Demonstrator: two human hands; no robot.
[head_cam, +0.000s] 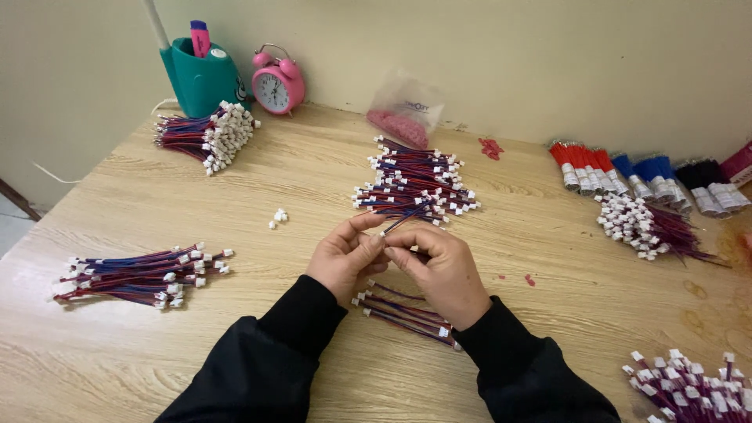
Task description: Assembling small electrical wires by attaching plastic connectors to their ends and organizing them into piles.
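Observation:
My left hand (345,254) and my right hand (439,266) meet at the middle of the wooden table (329,360). Both pinch one thin red-and-blue wire lead (403,220) that sticks out up and to the right from between my fingertips. Under my wrists lies a small bunch of the same leads with white connectors (407,313). Just beyond my fingers sits a loose heap of leads (415,186). Black sleeves cover both forearms.
More lead bundles lie at the left (141,276), back left (207,135), right (650,225) and bottom right (693,385). Two loose white connectors (276,217) lie left of centre. Against the wall stand a teal holder (202,78), a pink alarm clock (277,84), a plastic bag of red bits (403,113) and red, blue and black wire bundles (650,174).

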